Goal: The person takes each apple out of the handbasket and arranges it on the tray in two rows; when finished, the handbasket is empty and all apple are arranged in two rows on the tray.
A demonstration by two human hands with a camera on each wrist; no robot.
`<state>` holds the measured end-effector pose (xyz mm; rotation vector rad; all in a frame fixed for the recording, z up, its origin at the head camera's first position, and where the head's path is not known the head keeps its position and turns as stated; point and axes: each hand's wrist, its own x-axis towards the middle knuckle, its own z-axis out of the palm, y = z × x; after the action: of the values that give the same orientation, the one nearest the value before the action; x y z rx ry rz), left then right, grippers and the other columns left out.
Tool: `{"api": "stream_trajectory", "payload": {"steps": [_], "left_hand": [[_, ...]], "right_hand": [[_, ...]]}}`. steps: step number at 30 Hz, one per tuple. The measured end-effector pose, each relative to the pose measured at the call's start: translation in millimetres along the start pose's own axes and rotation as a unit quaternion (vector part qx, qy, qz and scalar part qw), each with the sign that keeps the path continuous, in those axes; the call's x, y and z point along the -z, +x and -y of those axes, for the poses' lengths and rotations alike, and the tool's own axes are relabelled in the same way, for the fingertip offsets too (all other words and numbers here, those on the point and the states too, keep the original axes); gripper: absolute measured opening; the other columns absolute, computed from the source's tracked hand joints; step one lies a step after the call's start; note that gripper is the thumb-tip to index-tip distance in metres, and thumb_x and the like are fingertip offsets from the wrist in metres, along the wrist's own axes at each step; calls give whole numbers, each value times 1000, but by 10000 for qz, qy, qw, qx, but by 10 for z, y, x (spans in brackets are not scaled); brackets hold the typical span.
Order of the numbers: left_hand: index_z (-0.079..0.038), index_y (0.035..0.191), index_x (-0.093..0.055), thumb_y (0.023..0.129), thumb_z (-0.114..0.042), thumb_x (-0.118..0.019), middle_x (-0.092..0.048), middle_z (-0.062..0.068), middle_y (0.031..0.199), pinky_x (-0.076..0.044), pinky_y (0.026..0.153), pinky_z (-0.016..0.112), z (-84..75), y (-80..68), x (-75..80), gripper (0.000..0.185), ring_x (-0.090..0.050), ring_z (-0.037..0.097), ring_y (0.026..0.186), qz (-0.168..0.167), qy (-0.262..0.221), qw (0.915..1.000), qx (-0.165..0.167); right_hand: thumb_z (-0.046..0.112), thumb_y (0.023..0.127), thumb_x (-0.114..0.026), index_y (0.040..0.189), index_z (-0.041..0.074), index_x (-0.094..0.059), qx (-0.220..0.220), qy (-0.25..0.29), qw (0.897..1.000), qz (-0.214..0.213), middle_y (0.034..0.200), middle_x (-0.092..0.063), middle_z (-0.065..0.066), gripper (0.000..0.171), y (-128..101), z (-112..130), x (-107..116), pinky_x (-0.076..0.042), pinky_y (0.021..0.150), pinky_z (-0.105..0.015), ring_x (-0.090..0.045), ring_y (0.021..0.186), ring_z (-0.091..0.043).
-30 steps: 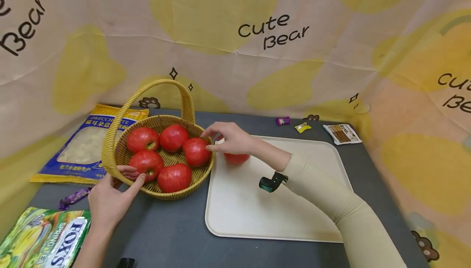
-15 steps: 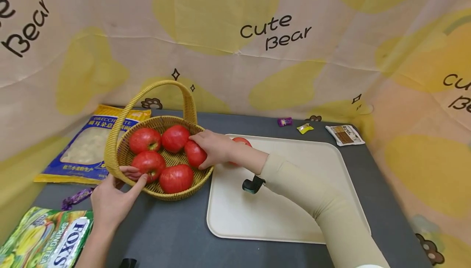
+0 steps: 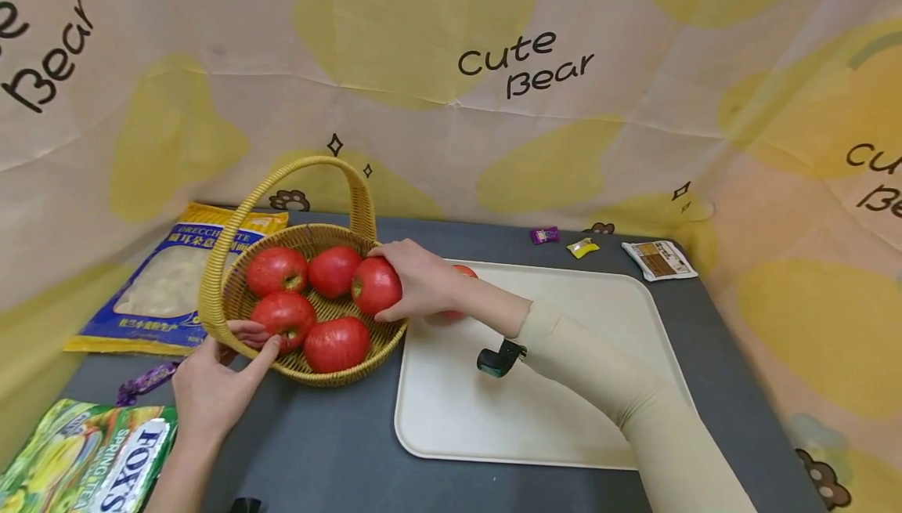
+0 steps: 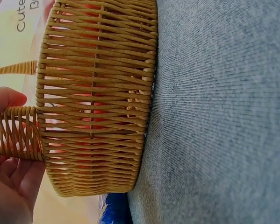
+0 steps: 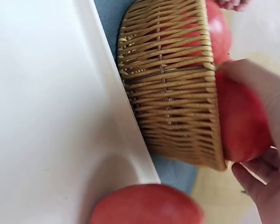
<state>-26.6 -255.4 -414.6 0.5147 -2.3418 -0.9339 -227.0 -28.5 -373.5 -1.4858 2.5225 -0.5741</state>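
Observation:
A yellow wicker basket [image 3: 334, 377] with a tall handle [image 3: 213, 278] holds several red apples, among them a front apple [image 3: 337, 345]. My left hand [image 3: 214, 388] grips the handle's base at the near left; its fingers wrap the wicker in the left wrist view. My right hand [image 3: 426, 282] reaches over the right rim and holds an apple [image 3: 377, 287] between thumb and fingers. In the right wrist view this held apple [image 5: 242, 121] bulges above the rim. Another apple [image 5: 149, 207] lies on the white tray [image 3: 528, 411], mostly hidden behind my right hand and forearm in the head view.
The tray's left edge lies close beside the basket. An orecchiette bag [image 3: 158, 282] lies behind and left, a purple-wrapped candy [image 3: 146, 380] and a green Fox's bag [image 3: 92, 454] nearer. Small candies [image 3: 582, 247] and a snack packet [image 3: 658, 260] lie beyond the tray.
My right hand has come from the basket's right rim onto the right-hand apple and taken hold of it. That apple has turned, its dimpled end now facing left. My left hand stays on the handle.

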Motion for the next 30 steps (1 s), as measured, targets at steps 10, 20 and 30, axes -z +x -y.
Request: {"api": "stream_trajectory", "payload": {"steps": [10,20,30], "left_hand": [[-15,93,-70,75,-24,-84,-65,-12,76,-39,67,7,-9,-5,-19,25,-47,-19,71,-43,26,10000,16],[-14,92,-70,74,-22,-85,-61,-21,73,-38,67,4,-2,-5,-24,25,-47,-20,70,-128,-4,9999,-4],[-13,93,-70,74,-20,-85,-57,-26,74,-38,67,3,6,1,-35,25,-48,-21,70,-151,-85,9998,-49]], "right_hand": [[40,70,-84,134,29,-45,-1734,2810,9366,-1177,124,-55,5,76,-561,-164,178,-53,82,-38,-52,114,-17],[28,75,-83,144,26,-38,-2537,3533,8872,-1540,138,-46,-4,82,-1219,-476,316,-52,88,-46,-45,125,-28],[25,79,-80,147,14,-30,-3466,3263,8585,-1905,144,-38,-13,85,-1687,-884,148,-47,95,-51,-38,131,-35]]}}
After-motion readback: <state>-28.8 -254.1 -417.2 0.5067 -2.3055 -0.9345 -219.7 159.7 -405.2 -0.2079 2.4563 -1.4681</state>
